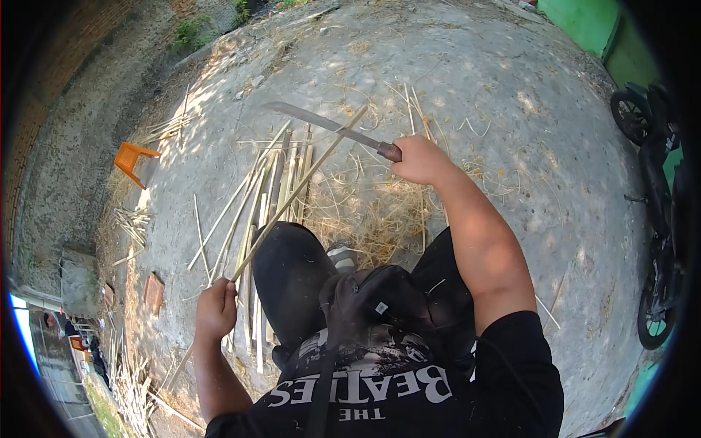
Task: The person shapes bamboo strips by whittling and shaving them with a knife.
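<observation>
My right hand (422,160) is closed round the handle of a machete (321,118), whose long curved blade points to the left. A long bamboo strip (301,188) runs slantwise across my lap, its lower part gripped in my left hand (216,309). Near its upper end the strip crosses the blade; whether the two touch I cannot tell. Beneath and to the left, a pile of split bamboo strips (252,212) lies on the ground beside my knee. Thin shavings (365,212) are heaped between my legs.
An orange plastic stool (131,162) stands at the left. More bamboo bundles (133,225) lie around it, with a larger heap (130,394) at lower left. A brick (153,293) rests on the concrete ground (496,95). A motorbike (657,190) is parked at the right.
</observation>
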A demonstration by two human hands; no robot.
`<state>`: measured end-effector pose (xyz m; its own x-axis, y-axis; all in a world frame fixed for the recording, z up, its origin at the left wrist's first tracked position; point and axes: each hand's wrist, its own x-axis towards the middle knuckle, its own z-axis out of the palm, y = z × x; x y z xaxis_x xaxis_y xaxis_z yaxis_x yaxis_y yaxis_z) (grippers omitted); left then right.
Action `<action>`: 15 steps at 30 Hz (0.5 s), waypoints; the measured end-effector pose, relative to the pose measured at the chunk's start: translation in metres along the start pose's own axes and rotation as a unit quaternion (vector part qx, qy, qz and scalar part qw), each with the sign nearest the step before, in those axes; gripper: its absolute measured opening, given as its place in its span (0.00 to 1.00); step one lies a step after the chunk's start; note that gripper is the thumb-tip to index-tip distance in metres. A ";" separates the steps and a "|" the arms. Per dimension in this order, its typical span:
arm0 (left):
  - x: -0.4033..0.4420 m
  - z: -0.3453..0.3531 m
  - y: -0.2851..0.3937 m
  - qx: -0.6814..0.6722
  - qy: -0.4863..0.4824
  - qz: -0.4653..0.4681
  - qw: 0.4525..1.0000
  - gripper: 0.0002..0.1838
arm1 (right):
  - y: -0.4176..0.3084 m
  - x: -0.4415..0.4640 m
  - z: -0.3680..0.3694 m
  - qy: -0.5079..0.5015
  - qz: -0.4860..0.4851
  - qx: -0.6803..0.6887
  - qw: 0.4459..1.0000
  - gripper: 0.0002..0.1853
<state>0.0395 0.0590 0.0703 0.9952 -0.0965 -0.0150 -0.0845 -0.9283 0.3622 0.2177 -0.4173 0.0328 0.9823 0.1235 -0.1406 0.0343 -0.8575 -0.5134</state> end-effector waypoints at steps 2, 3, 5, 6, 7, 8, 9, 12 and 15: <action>0.005 0.011 0.010 -0.002 0.013 0.014 1.000 0.16 | -0.012 -0.002 0.012 -0.047 -0.046 0.002 0.998 0.10; 0.009 0.014 0.016 -0.007 0.002 0.003 1.000 0.16 | -0.019 -0.005 0.019 -0.071 -0.067 0.003 0.995 0.09; 0.017 0.017 0.018 -0.002 -0.008 0.004 1.000 0.16 | -0.043 -0.018 0.020 -0.052 -0.118 -0.077 0.989 0.09; 0.021 0.017 0.019 0.002 -0.013 0.005 1.000 0.16 | -0.049 -0.022 0.019 -0.041 -0.143 -0.115 0.982 0.09; 0.021 0.014 0.018 0.000 -0.012 0.014 1.000 0.16 | -0.049 -0.021 0.018 -0.024 -0.153 -0.142 0.978 0.09; 0.018 0.009 0.014 0.000 -0.012 0.022 1.000 0.16 | -0.043 -0.018 0.017 -0.008 -0.137 -0.134 0.981 0.08; 0.013 0.002 0.009 0.001 -0.013 0.030 0.999 0.16 | -0.029 -0.015 0.014 0.007 -0.120 -0.124 0.985 0.08; -0.009 -0.020 -0.022 -0.014 -0.038 -0.022 0.999 0.16 | 0.018 0.003 0.000 0.092 0.006 -0.076 0.993 0.09; -0.025 -0.029 -0.024 -0.062 -0.026 -0.028 0.997 0.18 | 0.035 0.007 -0.010 0.112 0.097 -0.049 0.988 0.10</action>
<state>0.0181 0.0945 0.0889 0.9941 -0.0676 -0.0850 -0.0196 -0.8813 0.4721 0.2281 -0.4516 0.0225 0.9879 -0.1519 -0.0313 -0.1513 -0.8998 -0.4091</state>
